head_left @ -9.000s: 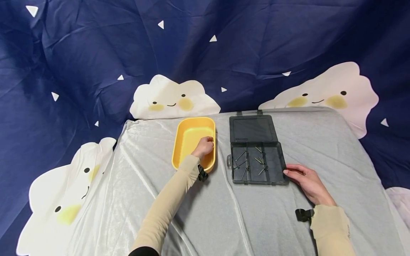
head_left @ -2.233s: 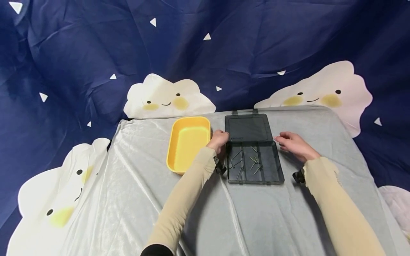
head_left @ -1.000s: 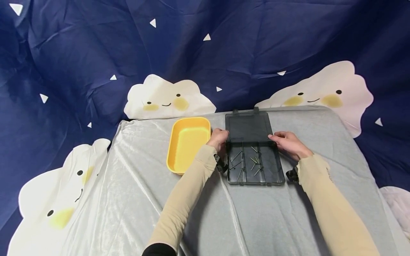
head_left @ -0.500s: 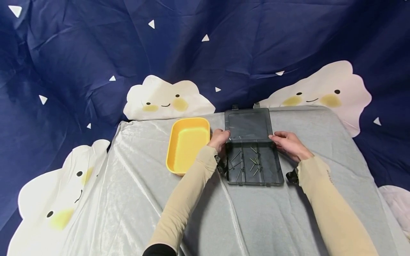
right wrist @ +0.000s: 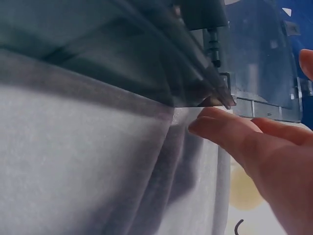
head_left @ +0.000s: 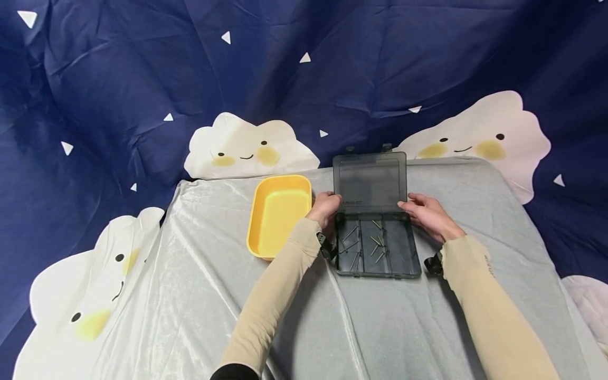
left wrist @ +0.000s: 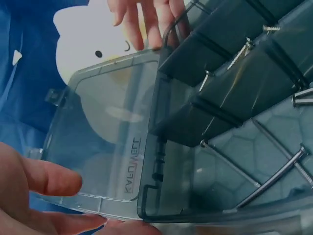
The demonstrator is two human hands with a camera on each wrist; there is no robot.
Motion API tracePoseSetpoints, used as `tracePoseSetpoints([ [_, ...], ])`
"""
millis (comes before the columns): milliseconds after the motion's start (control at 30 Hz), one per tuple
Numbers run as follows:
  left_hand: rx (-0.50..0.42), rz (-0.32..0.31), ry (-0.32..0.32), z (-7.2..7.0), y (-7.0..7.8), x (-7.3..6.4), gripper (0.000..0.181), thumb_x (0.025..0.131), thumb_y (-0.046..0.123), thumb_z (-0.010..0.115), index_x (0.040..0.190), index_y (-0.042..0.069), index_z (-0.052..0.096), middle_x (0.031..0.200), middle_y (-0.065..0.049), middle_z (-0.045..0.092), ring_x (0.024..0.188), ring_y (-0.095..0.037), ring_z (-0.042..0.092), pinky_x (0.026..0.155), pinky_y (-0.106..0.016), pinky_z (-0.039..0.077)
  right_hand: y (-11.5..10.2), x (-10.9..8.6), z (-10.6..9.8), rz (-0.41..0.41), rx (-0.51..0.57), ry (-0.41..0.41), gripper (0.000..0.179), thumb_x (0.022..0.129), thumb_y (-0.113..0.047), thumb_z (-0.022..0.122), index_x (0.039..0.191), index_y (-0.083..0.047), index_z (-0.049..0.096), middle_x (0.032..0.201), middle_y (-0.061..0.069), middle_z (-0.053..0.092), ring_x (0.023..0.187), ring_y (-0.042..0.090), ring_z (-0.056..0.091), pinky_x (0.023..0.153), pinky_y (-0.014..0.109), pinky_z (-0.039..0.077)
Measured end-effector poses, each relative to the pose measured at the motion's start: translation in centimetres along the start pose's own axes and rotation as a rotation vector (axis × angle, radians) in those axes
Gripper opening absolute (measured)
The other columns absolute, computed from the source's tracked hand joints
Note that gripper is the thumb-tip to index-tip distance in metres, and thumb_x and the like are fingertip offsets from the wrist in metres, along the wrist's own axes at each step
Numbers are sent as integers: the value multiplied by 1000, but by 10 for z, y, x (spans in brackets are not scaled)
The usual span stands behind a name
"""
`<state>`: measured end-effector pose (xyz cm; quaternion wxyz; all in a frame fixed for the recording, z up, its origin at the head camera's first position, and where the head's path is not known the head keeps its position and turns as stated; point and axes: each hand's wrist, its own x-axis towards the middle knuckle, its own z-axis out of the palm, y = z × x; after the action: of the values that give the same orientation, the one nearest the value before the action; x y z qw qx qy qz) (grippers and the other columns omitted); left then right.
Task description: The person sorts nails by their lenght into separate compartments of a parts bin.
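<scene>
A dark see-through organizer box (head_left: 401, 243) stands on the cloth with its lid (head_left: 370, 179) tilted up at the back. Screws (head_left: 375, 243) lie in two of its divided columns. My left hand (head_left: 324, 207) holds the lid's left edge near the hinge; in the left wrist view the thumb (left wrist: 58, 180) overlaps the lid and the other fingers are below its edge. At the lid's right edge, my right hand (head_left: 429, 214) has its thumb on the front, with its fingers (right wrist: 220, 127) extended behind in the right wrist view.
Left of the box, a yellow tray (head_left: 254, 224) stands close beside my left hand and forearm. Grey cloth (head_left: 380, 327) covers the table under both, and a dark blue backdrop (head_left: 370, 68) with clouds hangs behind the far edge.
My left hand has gone from the yellow tray to the lid; my right hand has moved up the box's side to it. The lid has risen from lying back to a steeper tilt.
</scene>
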<state>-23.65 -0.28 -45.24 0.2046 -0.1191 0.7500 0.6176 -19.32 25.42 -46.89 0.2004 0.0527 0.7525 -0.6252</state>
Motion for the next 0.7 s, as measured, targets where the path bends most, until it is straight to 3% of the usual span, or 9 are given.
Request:
tracePoseSetpoints([
  [100, 0, 6, -20, 0, 1, -1, 54, 97, 15, 44, 148, -1, 33, 149, -16, 39, 124, -25, 47, 109, -41, 40, 1, -1, -1, -8, 16, 4, 83, 99, -40, 50, 155, -7, -2, 155, 26, 17, 142, 39, 26, 117, 51, 24],
  [200, 18, 20, -19, -3, 3, -3, 53, 100, 26, 46, 145, -1, 38, 151, -18, 38, 138, -29, 39, 114, -42, 34, -1, -3, -1, -21, 45, 1, 83, 99, -44, 47, 155, -9, -2, 158, 25, 13, 144, 39, 23, 118, 53, 20],
  [333, 23, -9, -28, -13, 6, -8, 64, 99, 48, 42, 144, 3, 41, 148, -19, 43, 138, -34, 39, 114, -46, 33, -2, -6, 0, -48, 103, -2, 80, 100, -47, 42, 155, -5, 0, 159, 24, 11, 146, 39, 16, 118, 56, 15],
  [467, -17, -26, -92, -22, 12, -14, 67, 99, 58, 32, 152, 17, 30, 147, -24, 41, 138, -39, 39, 113, -54, 31, -3, -8, -2, -69, 102, 17, 78, 101, -49, 36, 153, -1, 4, 157, 29, 14, 146, 42, 16, 118, 59, 12],
  [567, -1, 20, -136, -26, 16, -19, 65, 100, 59, 27, 154, 24, 22, 150, -24, 35, 139, -40, 36, 112, -55, 31, -6, -10, -2, -76, 86, 25, 78, 101, -51, 33, 153, 1, 5, 157, 29, 15, 145, 43, 18, 118, 58, 13],
  [700, 61, 116, -165, -31, 19, -26, 67, 99, 60, 27, 154, 23, 22, 155, -17, 31, 138, -39, 39, 111, -51, 36, -15, -15, 0, -113, 93, 49, 79, 101, -51, 31, 152, 4, 5, 157, 28, 14, 144, 42, 20, 119, 54, 16],
])
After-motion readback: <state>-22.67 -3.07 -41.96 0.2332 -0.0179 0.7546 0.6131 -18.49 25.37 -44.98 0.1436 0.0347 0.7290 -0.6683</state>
